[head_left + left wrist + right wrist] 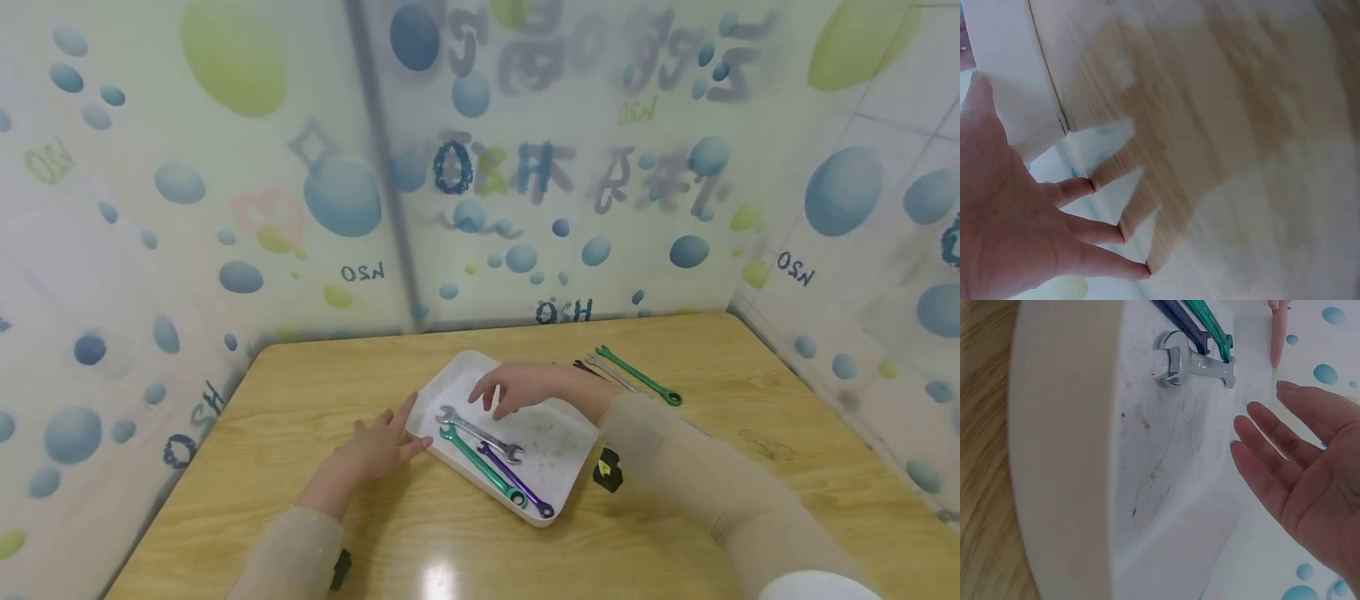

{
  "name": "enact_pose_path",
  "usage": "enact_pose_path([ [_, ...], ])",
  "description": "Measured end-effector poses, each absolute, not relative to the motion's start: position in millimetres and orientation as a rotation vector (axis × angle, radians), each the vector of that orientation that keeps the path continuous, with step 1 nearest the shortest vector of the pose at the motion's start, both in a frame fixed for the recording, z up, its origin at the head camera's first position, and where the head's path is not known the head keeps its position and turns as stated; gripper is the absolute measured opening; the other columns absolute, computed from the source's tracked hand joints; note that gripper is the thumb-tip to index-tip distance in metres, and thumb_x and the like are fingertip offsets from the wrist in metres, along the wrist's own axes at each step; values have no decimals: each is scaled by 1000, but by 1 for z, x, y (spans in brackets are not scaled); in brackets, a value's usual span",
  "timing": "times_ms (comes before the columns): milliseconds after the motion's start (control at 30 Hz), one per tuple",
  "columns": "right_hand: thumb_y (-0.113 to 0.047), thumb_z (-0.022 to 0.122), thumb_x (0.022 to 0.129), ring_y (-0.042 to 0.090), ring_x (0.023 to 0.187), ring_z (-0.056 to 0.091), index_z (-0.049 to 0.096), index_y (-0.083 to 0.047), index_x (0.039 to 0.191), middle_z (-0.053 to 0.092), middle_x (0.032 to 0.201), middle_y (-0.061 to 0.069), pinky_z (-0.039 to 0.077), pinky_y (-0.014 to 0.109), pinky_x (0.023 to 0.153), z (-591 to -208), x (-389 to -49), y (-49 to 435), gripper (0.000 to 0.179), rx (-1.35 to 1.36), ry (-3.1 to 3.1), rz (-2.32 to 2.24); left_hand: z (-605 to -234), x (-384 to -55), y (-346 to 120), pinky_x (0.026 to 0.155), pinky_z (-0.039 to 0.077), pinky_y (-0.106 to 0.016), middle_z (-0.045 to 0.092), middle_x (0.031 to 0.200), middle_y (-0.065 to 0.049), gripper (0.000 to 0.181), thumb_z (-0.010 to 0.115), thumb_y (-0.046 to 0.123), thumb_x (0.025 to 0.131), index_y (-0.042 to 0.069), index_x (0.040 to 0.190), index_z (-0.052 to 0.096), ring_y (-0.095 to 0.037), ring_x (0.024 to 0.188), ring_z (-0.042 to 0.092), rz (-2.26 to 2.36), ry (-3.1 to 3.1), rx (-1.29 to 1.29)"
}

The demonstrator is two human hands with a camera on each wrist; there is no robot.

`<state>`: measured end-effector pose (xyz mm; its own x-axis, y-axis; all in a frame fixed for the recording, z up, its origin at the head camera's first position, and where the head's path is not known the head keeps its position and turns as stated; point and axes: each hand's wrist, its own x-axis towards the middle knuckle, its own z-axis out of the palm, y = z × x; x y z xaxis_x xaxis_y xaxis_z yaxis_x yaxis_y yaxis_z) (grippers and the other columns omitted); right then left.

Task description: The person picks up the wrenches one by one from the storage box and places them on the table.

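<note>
A white tray [555, 429] lies at an angle on the table, holding a silver wrench [480, 433], a green wrench [483, 468] and a purple wrench [517, 482]. My left hand [375, 448] is at the tray's left corner, fingers spread, thumb and index finger along the rim; in the left wrist view its other fingertips rest on the wood. Over the tray hovers my right hand [519, 388], fingers loosely bent and holding nothing. From the right wrist view, that hand [1310, 456] is apart from the silver wrench [1179, 359].
Beyond my right forearm, a green wrench [637, 375], a silver wrench [609, 371] and a dark wrench [588, 367] lie on the wooden table [337, 367], partly hidden by the arm. Walls with a bubble pattern [525, 258] stand close behind the table and at its sides.
</note>
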<state>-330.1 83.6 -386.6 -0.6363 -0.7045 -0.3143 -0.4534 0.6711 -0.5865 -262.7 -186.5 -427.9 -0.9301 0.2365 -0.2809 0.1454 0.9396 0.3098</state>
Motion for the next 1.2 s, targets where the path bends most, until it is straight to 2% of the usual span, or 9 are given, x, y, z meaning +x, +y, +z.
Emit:
enact_pose_path([
  [667, -11, 68, 91, 12, 95, 60, 61, -19, 131, 64, 108, -1, 54, 29, 79, -393, -344, 62, 42, -837, 2270, -603, -427, -263, -186, 82, 24, -85, 24, 149, -38, 88, 43, 66, 94, 18, 158, 7, -74, 123, 15, 396, 2783, 312],
  [900, -8, 75, 85, 12, 95, 59, 62, -24, 129, 64, 106, -5, 52, 27, 78, -402, -347, 55, 49, -830, 2273, -554, -425, -263, -185, 82, 23, -86, 25, 148, -39, 89, 45, 66, 93, 18, 158, 7, -75, 123, 15, 418, 2772, 313],
  [1200, -6, 80, 80, 12, 95, 57, 63, -31, 126, 59, 109, -10, 50, 25, 81, -411, -350, 53, 54, -941, 2271, -486, -420, -259, -183, 87, 22, -84, 26, 147, -39, 87, 47, 61, 95, 15, 158, 8, -74, 124, 16, 420, 2780, 333],
])
